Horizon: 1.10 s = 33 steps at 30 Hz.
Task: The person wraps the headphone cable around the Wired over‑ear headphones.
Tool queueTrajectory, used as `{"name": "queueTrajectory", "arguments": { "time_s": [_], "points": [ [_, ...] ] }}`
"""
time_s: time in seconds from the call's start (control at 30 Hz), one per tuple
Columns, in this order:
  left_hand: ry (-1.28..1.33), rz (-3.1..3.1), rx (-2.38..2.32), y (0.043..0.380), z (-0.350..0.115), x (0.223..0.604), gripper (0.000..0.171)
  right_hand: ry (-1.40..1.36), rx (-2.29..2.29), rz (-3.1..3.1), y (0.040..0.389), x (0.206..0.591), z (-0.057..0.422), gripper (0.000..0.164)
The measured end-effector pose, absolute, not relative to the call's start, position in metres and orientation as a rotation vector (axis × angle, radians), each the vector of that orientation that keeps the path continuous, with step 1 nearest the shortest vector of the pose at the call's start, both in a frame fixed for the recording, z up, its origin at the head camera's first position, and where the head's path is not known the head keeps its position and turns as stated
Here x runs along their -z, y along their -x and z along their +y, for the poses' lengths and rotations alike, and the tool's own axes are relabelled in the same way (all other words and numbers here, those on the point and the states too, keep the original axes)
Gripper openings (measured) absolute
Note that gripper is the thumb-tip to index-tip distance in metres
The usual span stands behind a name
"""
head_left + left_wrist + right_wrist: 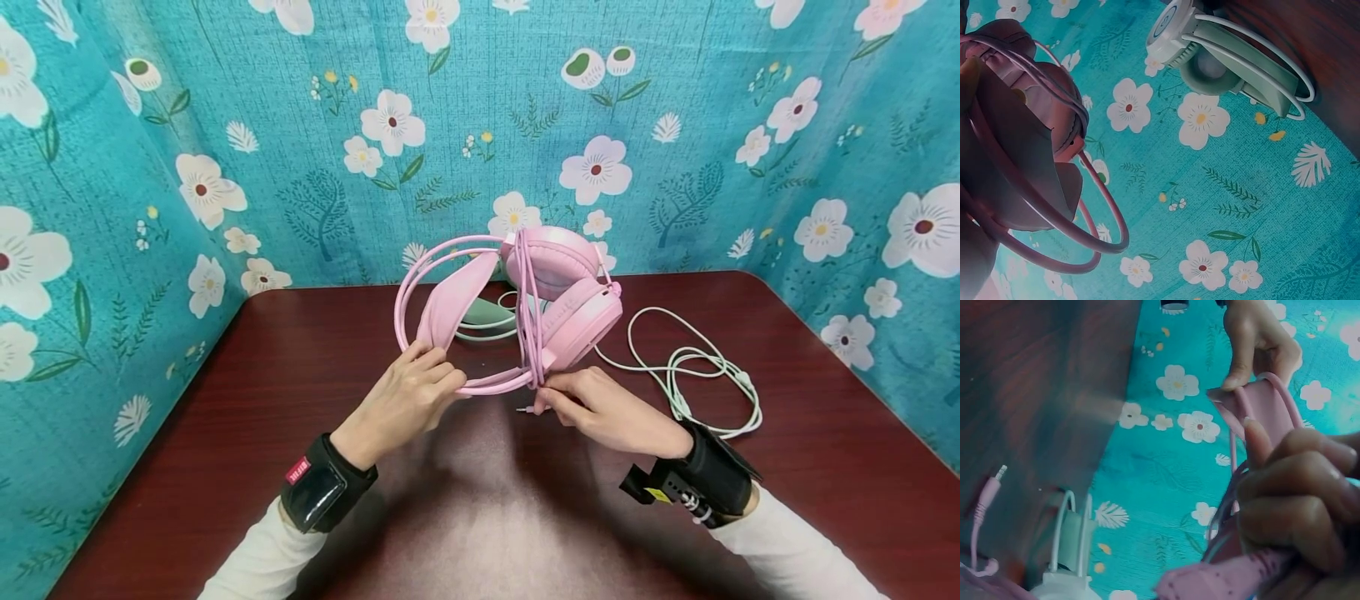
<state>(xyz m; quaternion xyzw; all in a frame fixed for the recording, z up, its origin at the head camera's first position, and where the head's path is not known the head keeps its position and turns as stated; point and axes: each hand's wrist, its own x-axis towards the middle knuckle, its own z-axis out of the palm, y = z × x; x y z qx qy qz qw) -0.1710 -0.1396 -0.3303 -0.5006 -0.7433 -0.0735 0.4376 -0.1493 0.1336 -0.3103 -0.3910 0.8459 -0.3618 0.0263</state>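
A pair of pink headphones (573,329) is held up above the table, its two ear cups toward the right. Pink cable (529,308) is wound in several loops around the headband beside the cups. My left hand (408,396) grips the headband (1041,212) at its left end. Near the lower ear cup, my right hand (600,408) pinches the cable, its fingers curled in the right wrist view. A pink plug (991,487) hangs loose from the cable. What lies inside the right fist is partly hidden.
Behind the pink pair, green headphones (1235,69) lie on the dark red table (337,333), partly covered in the head view. Their pale green cable (697,371) spreads in loops to the right. A teal flowered cloth (465,108) stands behind and at both sides.
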Motion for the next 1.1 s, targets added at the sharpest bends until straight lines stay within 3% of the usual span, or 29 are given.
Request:
{"name": "queueTrajectory", "arguments": {
  "time_s": [0.53,0.87,1.1],
  "points": [
    [1.265,-1.879,0.159,0.169,-0.141,0.33,0.046,1.383,1.102,2.695,0.152,0.293,0.134,0.026],
    [1.302,-1.91,0.148,0.169,-0.145,0.336,0.025,1.507,0.95,2.693,0.158,0.279,0.136,0.014],
    [1.322,-1.924,0.123,0.168,-0.146,0.337,0.028,1.61,0.916,2.761,0.163,0.275,0.135,0.009]
  ]
}}
